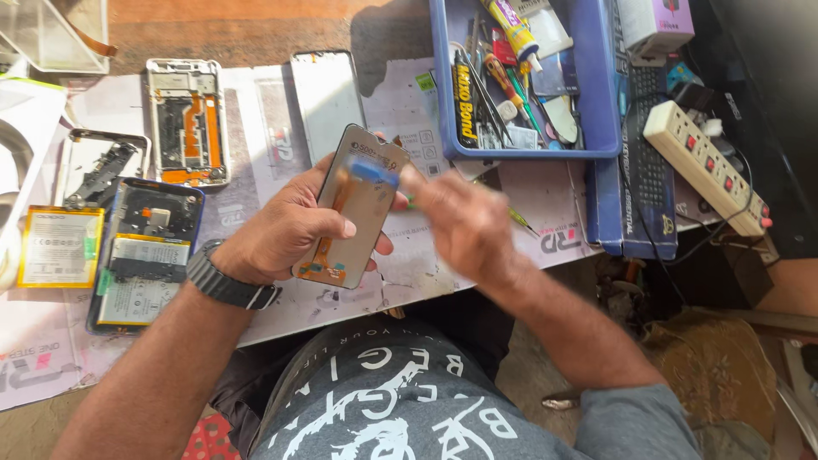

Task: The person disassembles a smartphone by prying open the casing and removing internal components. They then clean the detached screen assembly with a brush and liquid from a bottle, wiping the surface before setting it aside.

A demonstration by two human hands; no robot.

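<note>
My left hand (285, 230) grips a phone screen panel (351, 213), its grey back facing me with an orange flex cable down the middle. My right hand (460, 221) is blurred with motion beside the panel's top right and pinches a blue strip (373, 171) at the panel's upper edge. A thin green-tipped tool (520, 220) pokes out past the right hand; whether the hand holds it I cannot tell. A dark watch (223, 279) is on my left wrist.
An opened phone (146, 255) with its battery, a loose yellow-edged battery (60, 247), two phone frames (186, 121) and a back cover (326, 98) lie on the mat. A blue tray (609, 85) of tools stands at the back right, next to a power strip (703, 166).
</note>
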